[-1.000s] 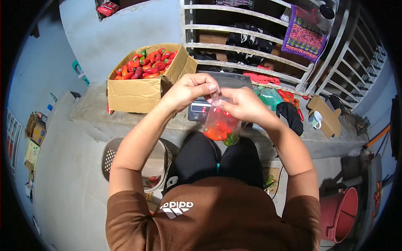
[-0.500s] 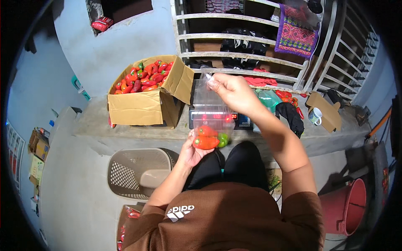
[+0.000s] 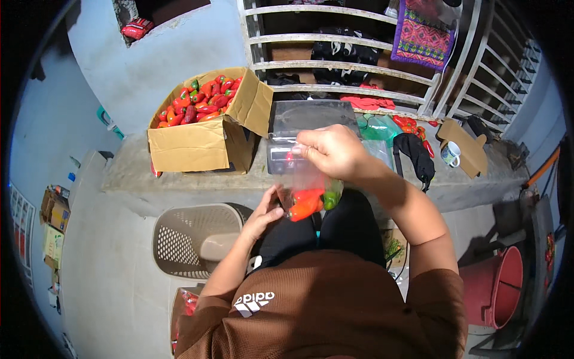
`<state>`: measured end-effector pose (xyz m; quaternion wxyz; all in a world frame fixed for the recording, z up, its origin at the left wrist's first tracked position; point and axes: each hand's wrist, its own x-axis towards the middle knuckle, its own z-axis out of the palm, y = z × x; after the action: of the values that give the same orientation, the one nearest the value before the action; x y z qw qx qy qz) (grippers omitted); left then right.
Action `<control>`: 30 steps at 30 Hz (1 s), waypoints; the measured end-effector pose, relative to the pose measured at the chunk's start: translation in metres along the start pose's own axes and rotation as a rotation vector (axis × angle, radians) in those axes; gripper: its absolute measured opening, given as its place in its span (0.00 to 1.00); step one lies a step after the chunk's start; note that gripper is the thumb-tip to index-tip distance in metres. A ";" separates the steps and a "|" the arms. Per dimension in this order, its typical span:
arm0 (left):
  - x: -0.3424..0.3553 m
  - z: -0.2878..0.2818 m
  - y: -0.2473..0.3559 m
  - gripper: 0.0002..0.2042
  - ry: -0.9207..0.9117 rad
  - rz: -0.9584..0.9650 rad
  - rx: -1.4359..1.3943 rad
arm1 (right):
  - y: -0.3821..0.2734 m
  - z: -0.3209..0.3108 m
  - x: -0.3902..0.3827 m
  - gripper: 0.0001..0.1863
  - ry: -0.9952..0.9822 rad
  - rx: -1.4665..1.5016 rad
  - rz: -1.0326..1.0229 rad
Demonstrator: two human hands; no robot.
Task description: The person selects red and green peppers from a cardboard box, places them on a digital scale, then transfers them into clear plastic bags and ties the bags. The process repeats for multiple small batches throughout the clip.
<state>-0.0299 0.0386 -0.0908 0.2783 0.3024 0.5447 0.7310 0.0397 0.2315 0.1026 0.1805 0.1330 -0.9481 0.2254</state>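
Observation:
My right hand [image 3: 330, 151] pinches the top of a clear plastic bag [image 3: 306, 185] that hangs down over my lap. Red, orange and green peppers [image 3: 308, 203] fill the bottom of the bag. My left hand [image 3: 266, 213] cups the bag's lower left side from below. Just behind the bag, a scale with a clear cover [image 3: 311, 122] sits on the concrete ledge [image 3: 197, 179].
A cardboard box [image 3: 200, 140] full of red and orange peppers stands on the ledge at the left. A beige plastic basket [image 3: 194, 239] sits on the floor by my left knee. A mug [image 3: 448, 154] on cardboard, a black bag [image 3: 412, 152] and a red bucket [image 3: 493, 287] are at the right.
My hands were together at the bag's mouth. My right hand has since lifted the top while my left dropped under the peppers; the bag now hangs lower over my lap.

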 end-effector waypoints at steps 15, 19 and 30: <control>-0.003 0.071 0.040 0.33 -0.800 0.042 0.617 | -0.031 0.030 -0.012 0.13 0.276 -0.013 -0.380; 0.003 0.087 0.052 0.28 -0.808 -0.164 0.783 | -0.031 0.042 0.000 0.16 0.391 -0.108 -0.471; 0.045 0.041 0.029 0.24 -0.431 -0.432 -0.116 | 0.012 -0.007 0.015 0.25 0.312 0.637 -0.086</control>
<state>-0.0315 0.0896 -0.0471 0.5532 0.3114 0.4820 0.6039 0.0242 0.2424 0.1105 0.2821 0.1865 -0.7849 0.5193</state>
